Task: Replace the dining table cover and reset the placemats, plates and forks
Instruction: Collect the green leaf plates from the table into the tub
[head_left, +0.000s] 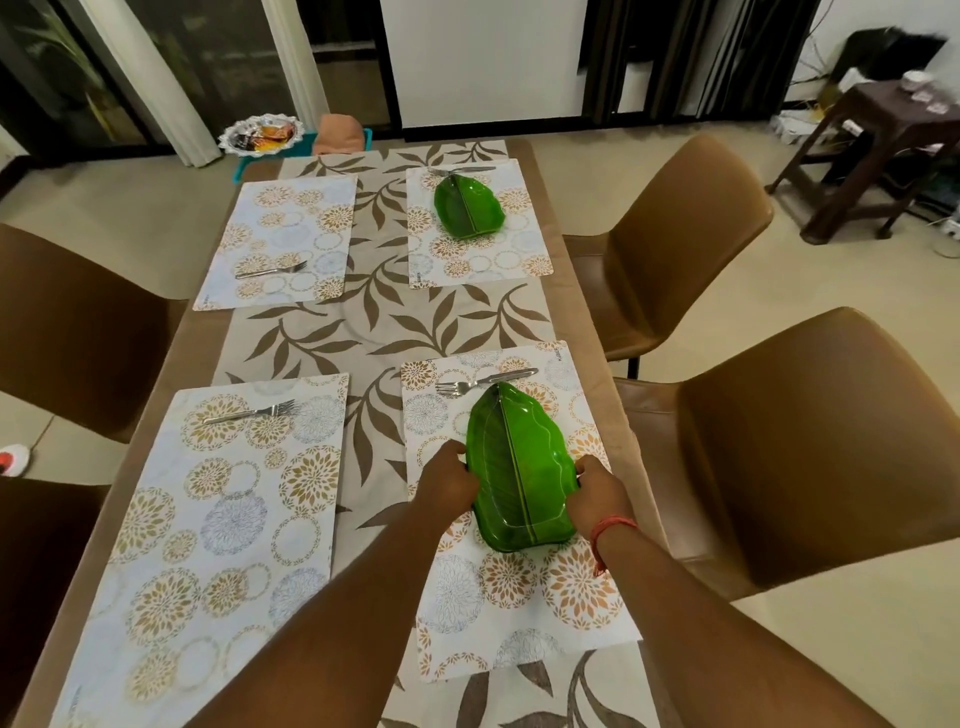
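A green leaf-shaped plate (519, 467) lies on the near right placemat (524, 597). My left hand (449, 480) grips its left edge and my right hand (600, 491) grips its right edge. A fork (483, 383) lies just beyond this plate. A second green leaf plate (467, 205) sits on the far right placemat (478, 254), with a fork (460, 170) beyond it. The near left placemat (208, 545) and the far left placemat (280, 244) each carry only a fork (249, 412), (271, 270). A leaf-patterned table cover (384, 317) lies under the mats.
Brown chairs stand on the right (670, 244), (810, 457) and on the left (67, 332). Past the table's far end are a silver tray with items (260, 135) and a folded pinkish cloth (340, 134). A dark wooden side table (883, 135) stands far right.
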